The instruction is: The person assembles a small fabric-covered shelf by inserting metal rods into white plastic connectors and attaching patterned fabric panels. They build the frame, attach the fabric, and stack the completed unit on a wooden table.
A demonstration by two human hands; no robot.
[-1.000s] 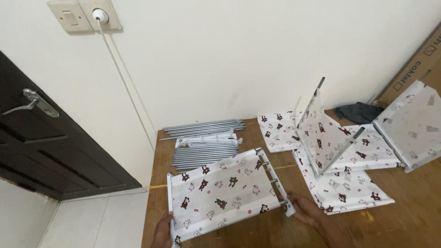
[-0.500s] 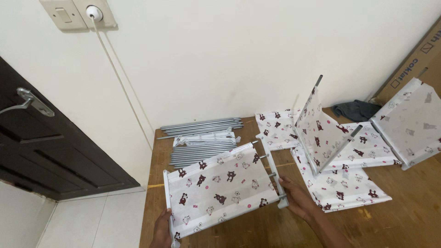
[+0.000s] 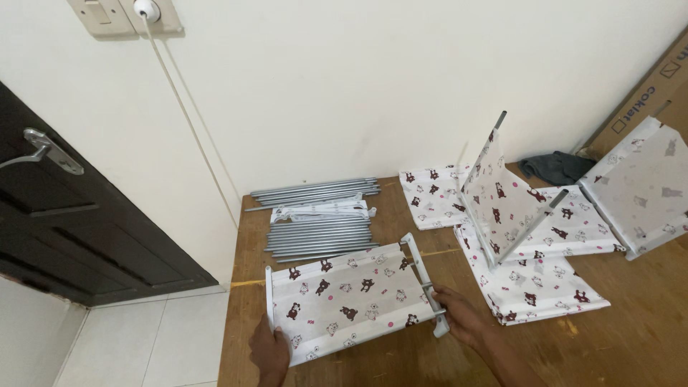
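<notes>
Hands (image 3: 459, 315) gripping printed fabric panel (image 3: 347, 301), wooden floor (image 3: 631, 344)

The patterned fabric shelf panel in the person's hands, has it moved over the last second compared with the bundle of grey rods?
Cannot tell. The fabric shelf panel lies just in front of the grey rods, as before; the slight shift looks like camera motion.

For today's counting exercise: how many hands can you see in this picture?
2. The left hand grips the printed fabric panel's near-left corner; the right hand holds its right-end bar.
</notes>
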